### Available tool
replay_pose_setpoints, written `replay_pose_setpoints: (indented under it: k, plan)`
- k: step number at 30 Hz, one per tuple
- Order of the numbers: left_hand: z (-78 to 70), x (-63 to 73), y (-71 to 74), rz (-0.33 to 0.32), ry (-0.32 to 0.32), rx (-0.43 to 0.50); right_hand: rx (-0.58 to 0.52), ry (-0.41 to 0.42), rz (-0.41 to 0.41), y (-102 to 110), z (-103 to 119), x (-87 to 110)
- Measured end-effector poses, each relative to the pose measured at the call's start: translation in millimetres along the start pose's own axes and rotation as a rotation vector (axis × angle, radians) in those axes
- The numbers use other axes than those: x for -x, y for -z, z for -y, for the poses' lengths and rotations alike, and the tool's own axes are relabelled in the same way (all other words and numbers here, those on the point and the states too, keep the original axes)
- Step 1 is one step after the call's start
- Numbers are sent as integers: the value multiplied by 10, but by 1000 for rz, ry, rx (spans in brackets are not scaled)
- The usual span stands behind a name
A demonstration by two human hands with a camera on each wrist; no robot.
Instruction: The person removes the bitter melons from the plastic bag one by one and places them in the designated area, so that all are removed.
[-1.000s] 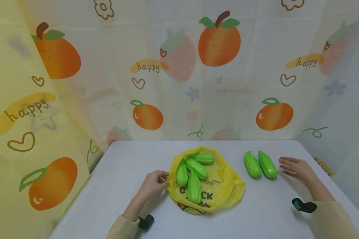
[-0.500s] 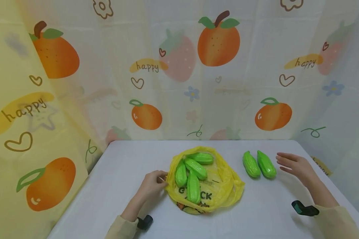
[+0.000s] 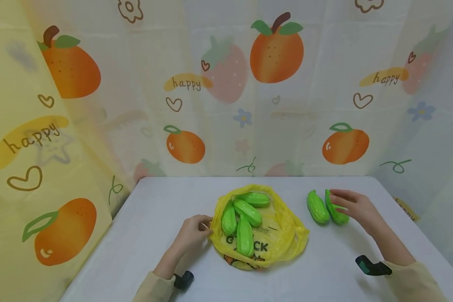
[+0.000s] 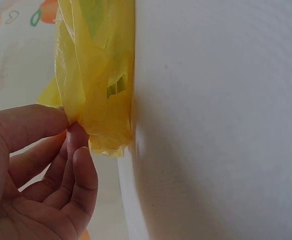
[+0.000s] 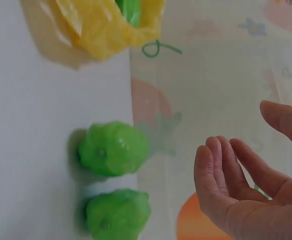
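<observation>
A yellow plastic bag (image 3: 287,245) lies spread on the table with its mouth open, and several green zucchini (image 3: 245,237) sit inside. My left hand (image 3: 191,230) pinches the bag's left edge between thumb and fingers, as the left wrist view shows at the gathered plastic (image 4: 98,75). Right of the bag, two more zucchini lie side by side: a left one (image 3: 318,207) and a right one (image 3: 339,219). Over the right one hovers my right hand (image 3: 356,207), fingers relaxed and thumb apart, nothing held. It partly hides that zucchini in the head view.
The white table (image 3: 166,201) reaches back to a curtain (image 3: 219,121) printed with oranges, strawberries and hearts. More of this printed cloth hangs at the left and right sides. Each wrist wears a small black device (image 3: 184,280).
My right hand lifts slightly, then moves left from beside the right zucchini to over it. My left hand stays at the bag's edge, and the bag and zucchini have not moved.
</observation>
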State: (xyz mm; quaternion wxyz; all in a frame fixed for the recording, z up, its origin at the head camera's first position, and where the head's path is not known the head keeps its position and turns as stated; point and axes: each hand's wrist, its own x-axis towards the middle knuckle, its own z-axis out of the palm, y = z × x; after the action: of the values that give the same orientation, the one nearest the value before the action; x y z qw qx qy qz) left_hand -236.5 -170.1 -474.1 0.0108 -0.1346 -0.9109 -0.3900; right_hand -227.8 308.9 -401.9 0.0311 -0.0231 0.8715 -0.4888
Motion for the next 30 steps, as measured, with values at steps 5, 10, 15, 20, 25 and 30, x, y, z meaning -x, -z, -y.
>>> replay_pose_setpoints:
  k: [5,10,15,20,25,30]
  plan:
    - [5,-7,-3,1,-3,1,-11,24,13,-145,118,-14]
    - [3,-6,-3,-2,0,7,-41,33,32,-293,228,-25]
    - [5,0,-2,-5,1,2,-75,43,48,-426,314,-31]
    - [3,3,-8,-4,2,6,-127,72,63,-530,343,-39]
    - [-3,2,-8,-1,7,6,-150,85,87,-644,338,-80]
    - [-19,1,-3,-8,15,9,-154,81,119,-774,349,-120]
